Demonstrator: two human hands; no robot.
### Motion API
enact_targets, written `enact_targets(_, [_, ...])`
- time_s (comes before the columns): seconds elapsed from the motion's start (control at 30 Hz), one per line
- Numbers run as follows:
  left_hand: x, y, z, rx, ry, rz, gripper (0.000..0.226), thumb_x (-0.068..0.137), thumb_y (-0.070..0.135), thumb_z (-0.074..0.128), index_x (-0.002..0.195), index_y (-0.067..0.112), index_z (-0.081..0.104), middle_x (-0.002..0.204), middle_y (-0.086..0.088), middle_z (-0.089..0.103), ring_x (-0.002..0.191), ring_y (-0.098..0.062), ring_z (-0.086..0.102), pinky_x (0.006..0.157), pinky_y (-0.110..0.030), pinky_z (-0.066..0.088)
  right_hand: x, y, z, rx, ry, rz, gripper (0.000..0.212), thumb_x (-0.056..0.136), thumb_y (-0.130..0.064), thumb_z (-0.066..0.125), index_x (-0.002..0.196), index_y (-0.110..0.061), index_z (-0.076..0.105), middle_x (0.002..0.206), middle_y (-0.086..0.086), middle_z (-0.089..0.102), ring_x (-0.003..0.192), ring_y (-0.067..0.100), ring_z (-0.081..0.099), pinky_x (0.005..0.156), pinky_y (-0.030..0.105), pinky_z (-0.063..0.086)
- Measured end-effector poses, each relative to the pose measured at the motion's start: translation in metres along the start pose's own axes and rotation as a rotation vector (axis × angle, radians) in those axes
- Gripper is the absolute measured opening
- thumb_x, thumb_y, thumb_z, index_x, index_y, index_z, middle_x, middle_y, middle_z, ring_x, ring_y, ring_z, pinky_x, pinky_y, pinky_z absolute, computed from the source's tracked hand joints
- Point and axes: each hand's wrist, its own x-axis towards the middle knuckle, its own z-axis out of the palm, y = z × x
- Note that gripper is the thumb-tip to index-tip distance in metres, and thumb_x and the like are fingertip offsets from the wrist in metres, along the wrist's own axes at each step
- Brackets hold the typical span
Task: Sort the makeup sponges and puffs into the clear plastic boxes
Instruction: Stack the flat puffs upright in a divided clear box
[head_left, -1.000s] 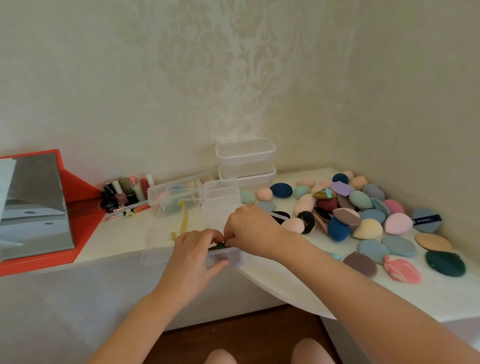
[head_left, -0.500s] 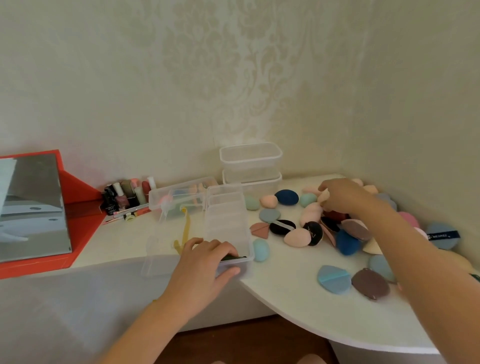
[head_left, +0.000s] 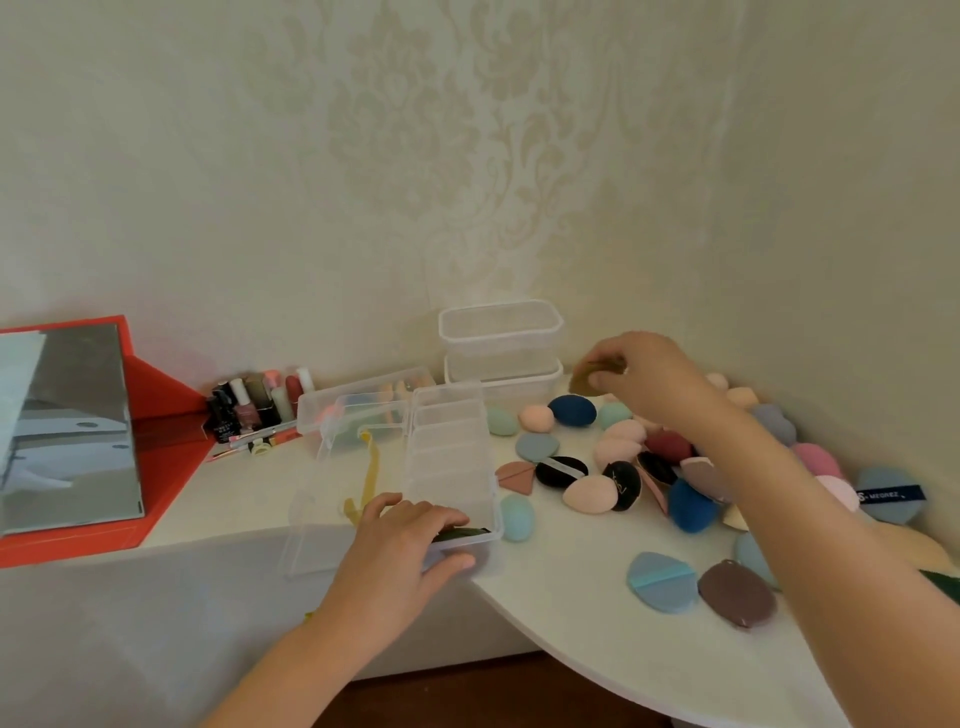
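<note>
– While the right grip (head_left: 649, 379) pinches a flat olive-brown puff (head_left: 584, 382) above the desk (head_left: 571, 597), where does it go?
– Leftward, nearer: the long clear compartmented plastic box (head_left: 449, 457), lengthwise away from us, left grip (head_left: 400, 545) clasping its near end.

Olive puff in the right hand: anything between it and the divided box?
Nothing visible. The right hand holds the olive puff above the table; the divided box lies open to its left. The left hand grips only its near end.
</note>
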Motion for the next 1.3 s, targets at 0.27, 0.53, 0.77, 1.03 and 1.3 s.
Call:
enact_targets(0.27, [0.0, -0.007, 0.007, 0.064, -0.053, 0.06, 0.05, 0.084, 0.06, 0.027, 0.102, 0.035, 0.066, 0.097, 0.02, 0.065, 0.093, -0.003, 0.057, 0.105, -0.034, 0.03, -0.052, -0.077, 0.045, 0.046, -0.243, -0.296, 0.014, 0.083, -0.021, 0.068, 0.097, -0.021, 0.068, 0.091, -0.004, 0.069, 0.076, 0.008, 0.058, 0.067, 0.019, 0.045])
enact_targets(0.53, [-0.004, -0.008, 0.008, 0.031, -0.01, 0.079, 0.038, 0.082, 0.049, 0.042, 0.09, 0.031, 0.074, 0.079, 0.013, 0.067, 0.077, -0.008, 0.063, 0.092, -0.041, 0.042, -0.058, -0.104, 0.073, -0.377, -0.302, -0.279, 0.02, 0.084, -0.017, 0.061, 0.101, -0.015, 0.072, 0.097, 0.007, 0.069, 0.081, 0.023, 0.058, 0.051, 0.021, 0.035])
enact_targets(0.77, [-0.005, -0.009, 0.009, 0.018, 0.022, 0.089, 0.043, 0.081, 0.05, 0.04, 0.095, 0.028, 0.074, 0.08, 0.007, 0.067, 0.08, -0.015, 0.063, 0.098, -0.041, 0.035, -0.061, -0.108, 0.089, -0.51, -0.293, -0.3, 0.019, 0.089, -0.021, 0.059, 0.095, -0.006, 0.068, 0.087, 0.013, 0.066, 0.065, 0.024, 0.048, 0.046, 0.023, 0.031])
enact_targets(1.03, [-0.01, -0.015, 0.014, -0.099, 0.118, 0.111, 0.035, 0.075, 0.05, 0.055, 0.087, 0.024, 0.075, 0.079, 0.009, 0.073, 0.082, -0.004, 0.061, 0.102, -0.04, 0.029, -0.072, -0.115, 0.092, -0.659, -0.274, -0.275, 0.033, 0.088, -0.001, 0.051, 0.061, -0.012, 0.037, 0.071, 0.003, 0.052, 0.064, 0.02, 0.048, 0.06, 0.026, 0.031])
enact_targets(1.3, [-0.013, -0.016, 0.009, -0.151, 0.106, 0.045, 0.022, 0.071, 0.025, 0.079, 0.09, 0.018, 0.073, 0.087, 0.008, 0.071, 0.083, -0.005, 0.064, 0.108, -0.035, 0.03, -0.066, -0.116, 0.104, -0.752, -0.285, -0.293, 0.036, 0.089, -0.006, 0.05, 0.06, -0.014, 0.031, 0.06, 0.0, 0.036, 0.059, 0.016, 0.039, 0.079, 0.03, 0.024])
